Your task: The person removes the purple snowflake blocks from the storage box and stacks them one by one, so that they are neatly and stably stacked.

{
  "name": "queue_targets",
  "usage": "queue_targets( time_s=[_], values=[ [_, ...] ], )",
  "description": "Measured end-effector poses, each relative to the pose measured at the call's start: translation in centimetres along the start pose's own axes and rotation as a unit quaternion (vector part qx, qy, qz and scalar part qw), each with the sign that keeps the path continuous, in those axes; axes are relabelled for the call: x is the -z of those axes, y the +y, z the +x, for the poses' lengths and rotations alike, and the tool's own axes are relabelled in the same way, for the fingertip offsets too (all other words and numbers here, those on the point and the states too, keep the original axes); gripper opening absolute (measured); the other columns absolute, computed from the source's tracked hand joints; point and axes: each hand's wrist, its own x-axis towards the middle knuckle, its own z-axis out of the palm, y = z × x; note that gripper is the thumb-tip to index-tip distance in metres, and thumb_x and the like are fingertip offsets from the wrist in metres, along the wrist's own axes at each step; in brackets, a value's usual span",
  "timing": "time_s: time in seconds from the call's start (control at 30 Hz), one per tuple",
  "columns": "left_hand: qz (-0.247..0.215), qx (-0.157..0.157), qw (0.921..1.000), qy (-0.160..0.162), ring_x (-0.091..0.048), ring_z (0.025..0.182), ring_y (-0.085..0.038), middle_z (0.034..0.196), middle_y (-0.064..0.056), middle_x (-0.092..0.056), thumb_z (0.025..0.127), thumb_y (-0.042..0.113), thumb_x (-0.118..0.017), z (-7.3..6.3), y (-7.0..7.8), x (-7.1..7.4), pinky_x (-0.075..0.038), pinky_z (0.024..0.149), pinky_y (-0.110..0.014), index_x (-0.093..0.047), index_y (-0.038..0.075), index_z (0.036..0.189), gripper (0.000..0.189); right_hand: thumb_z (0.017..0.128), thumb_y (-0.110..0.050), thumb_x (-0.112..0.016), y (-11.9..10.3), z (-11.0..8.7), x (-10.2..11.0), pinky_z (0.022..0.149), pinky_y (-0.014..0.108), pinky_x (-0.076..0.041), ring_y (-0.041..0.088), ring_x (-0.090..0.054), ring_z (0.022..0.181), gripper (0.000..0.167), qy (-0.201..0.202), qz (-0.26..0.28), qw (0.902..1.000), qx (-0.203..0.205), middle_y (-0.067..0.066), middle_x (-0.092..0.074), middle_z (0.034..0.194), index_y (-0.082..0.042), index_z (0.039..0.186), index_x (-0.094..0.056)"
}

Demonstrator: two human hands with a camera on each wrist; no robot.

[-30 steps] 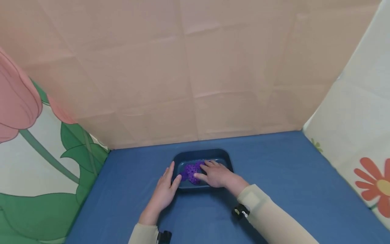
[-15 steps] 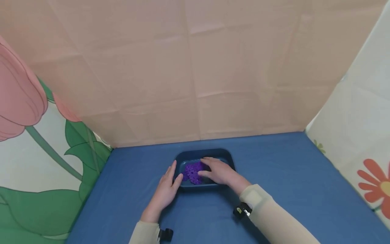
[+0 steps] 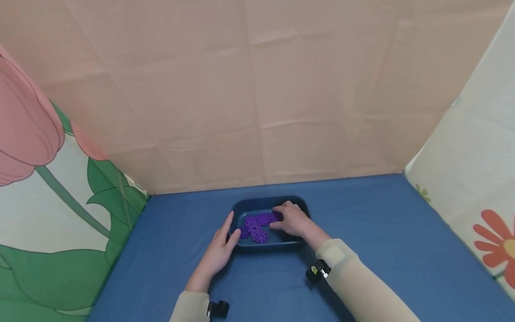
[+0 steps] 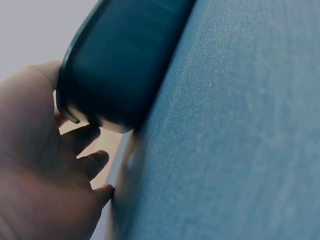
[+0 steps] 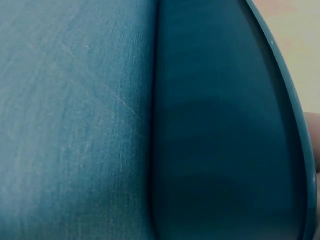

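A dark blue plastic tray (image 3: 265,247) sits on the blue table. Inside lie several purple, flower-shaped pieces with holes (image 3: 256,230), overlapping in its left and middle parts. My left hand (image 3: 217,252) holds the tray's near left corner, the thumb over the rim and the fingers along the outside; the left wrist view shows this hand (image 4: 45,160) against the outer wall. My right hand (image 3: 295,221) reaches over the right part of the tray, thumb and index finger apart beside the rightmost purple pieces. Its other fingertips are hidden, and the right wrist view shows mostly the tray's outer wall (image 5: 220,125).
A blue cloth (image 3: 362,214) covers the table. Behind it rises a beige cloth wall (image 3: 257,112). Flower-printed panels stand at the left (image 3: 72,205) and right (image 3: 462,179). A small black wrist camera (image 3: 318,271) hangs below the right sleeve.
My right hand has shifted rightward in the tray and its fingers have drawn in, uncovering more purple pieces. The left hand keeps its place on the tray.
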Motion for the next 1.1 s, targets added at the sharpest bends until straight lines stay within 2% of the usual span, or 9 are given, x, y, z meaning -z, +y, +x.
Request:
queue_targets(
  time_s=[0.23, 0.57, 0.83, 1.1],
  values=[
    [-0.004, 0.000, 1.0000, 0.001, -0.013, 0.146, -0.034, 0.157, 0.015, -0.019, 0.093, 0.070, -0.039, 0.3, -0.1, 0.2, -0.015, 0.111, -0.063, -0.016, 0.045, 0.154, 0.070, 0.083, -0.032, -0.079, 0.5, 1.1, 0.2, 0.099, 0.046, -0.042, 0.029, -0.051, 0.116, 0.057, -0.005, 0.013, 0.9999, -0.009, 0.012, -0.056, 0.123, -0.007, 0.131, -0.061],
    [-0.028, 0.000, 0.9996, -0.003, -0.009, 0.147, -0.033, 0.157, 0.017, -0.017, 0.093, 0.069, -0.040, 0.6, 0.0, -0.3, -0.011, 0.113, -0.062, -0.016, 0.045, 0.154, 0.070, 0.083, -0.019, -0.079, 1.0, 1.7, 0.5, 0.090, 0.041, -0.049, 0.022, -0.059, 0.101, 0.048, -0.014, 0.018, 0.9997, -0.007, 0.007, -0.055, 0.110, -0.007, 0.127, -0.064],
    [-0.044, -0.008, 0.9990, -0.002, -0.009, 0.147, -0.031, 0.157, 0.018, -0.017, 0.095, 0.066, -0.041, 0.8, -0.3, -0.5, -0.011, 0.112, -0.062, -0.017, 0.046, 0.154, 0.067, 0.083, -0.020, -0.080, 1.2, 1.9, 0.4, 0.086, 0.039, -0.049, 0.019, -0.057, 0.094, 0.044, -0.003, 0.000, 1.0000, -0.009, 0.006, -0.055, 0.106, -0.008, 0.123, -0.065],
    [-0.050, -0.006, 0.9987, 0.000, -0.011, 0.147, -0.029, 0.156, 0.020, -0.018, 0.094, 0.067, -0.041, 0.9, -0.4, -0.8, -0.016, 0.110, -0.064, -0.017, 0.048, 0.153, 0.066, 0.083, -0.020, -0.080, 1.5, 2.0, 0.2, 0.086, 0.040, -0.048, 0.020, -0.056, 0.093, 0.038, -0.002, 0.000, 0.9999, -0.013, 0.006, -0.056, 0.104, -0.009, 0.117, -0.067]
  ],
)
